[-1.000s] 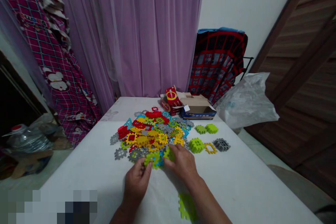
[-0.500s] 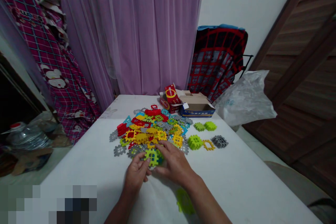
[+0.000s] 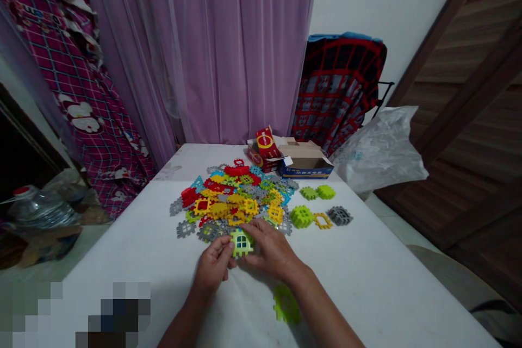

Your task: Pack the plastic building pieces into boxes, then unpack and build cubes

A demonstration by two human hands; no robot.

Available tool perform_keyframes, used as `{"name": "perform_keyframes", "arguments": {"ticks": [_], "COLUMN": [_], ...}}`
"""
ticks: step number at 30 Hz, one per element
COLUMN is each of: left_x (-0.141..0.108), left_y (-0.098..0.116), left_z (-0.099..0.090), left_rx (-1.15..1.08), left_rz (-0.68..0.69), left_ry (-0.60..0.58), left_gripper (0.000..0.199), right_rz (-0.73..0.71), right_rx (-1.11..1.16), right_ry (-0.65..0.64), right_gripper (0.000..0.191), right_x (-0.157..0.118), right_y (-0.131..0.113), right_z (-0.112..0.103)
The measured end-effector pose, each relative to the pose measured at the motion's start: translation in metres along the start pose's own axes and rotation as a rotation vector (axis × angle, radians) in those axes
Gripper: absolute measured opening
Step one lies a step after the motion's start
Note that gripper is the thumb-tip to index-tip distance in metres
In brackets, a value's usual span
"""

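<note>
Between my two hands is a light green toothed building piece [image 3: 242, 242] with an arched window cut in it; blue shows through the openings. My left hand [image 3: 212, 262] pinches its left edge between thumb and fingers. Around its right side, my right hand [image 3: 269, 247] curls with the fingers over the top corner and the thumb lower down. Just beyond them lies a heap of toothed plastic pieces [image 3: 220, 210] in yellow, red, grey, green and blue. Under my right forearm, partly covered, a green piece [image 3: 285, 304] rests on the table.
On the white table [image 3: 134, 261], right of the heap, are a green stack [image 3: 302, 217], a yellow frame piece [image 3: 323, 221], a grey stack [image 3: 340, 216] and green pieces [image 3: 325, 192]. Behind stand a red box [image 3: 267, 144] and an open blue box [image 3: 305, 169]. A plastic bag [image 3: 381, 149] hangs right.
The green piece has turned and shifted slightly right, so its arched window now faces me more squarely. Both hands stay on it in nearly the same place.
</note>
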State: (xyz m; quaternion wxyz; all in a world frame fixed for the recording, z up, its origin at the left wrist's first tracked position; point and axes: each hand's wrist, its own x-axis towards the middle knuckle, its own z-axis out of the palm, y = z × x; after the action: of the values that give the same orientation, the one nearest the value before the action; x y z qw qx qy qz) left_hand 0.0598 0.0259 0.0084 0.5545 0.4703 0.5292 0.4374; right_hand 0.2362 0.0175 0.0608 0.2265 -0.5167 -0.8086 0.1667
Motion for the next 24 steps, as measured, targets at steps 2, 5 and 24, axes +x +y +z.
{"name": "perform_keyframes", "arguments": {"ticks": [2, 5, 24], "left_x": [0.0, -0.002, -0.011], "left_y": [0.0, 0.0, -0.006], "left_z": [0.0, 0.001, 0.014], "left_rx": [0.005, 0.015, 0.006], "left_rz": [-0.001, 0.005, 0.166], "left_ry": [-0.004, -0.008, 0.134], "left_gripper": [0.063, 0.059, 0.052], "right_rz": [0.002, -0.017, 0.22], "right_rx": [-0.003, -0.025, -0.336], "right_ry": [0.005, 0.017, -0.148], "right_gripper": [0.068, 0.068, 0.057], "right_x": [0.0, 0.0, -0.012], "right_y": [-0.001, -0.003, 0.134], "right_z": [-0.001, -0.003, -0.13]}}
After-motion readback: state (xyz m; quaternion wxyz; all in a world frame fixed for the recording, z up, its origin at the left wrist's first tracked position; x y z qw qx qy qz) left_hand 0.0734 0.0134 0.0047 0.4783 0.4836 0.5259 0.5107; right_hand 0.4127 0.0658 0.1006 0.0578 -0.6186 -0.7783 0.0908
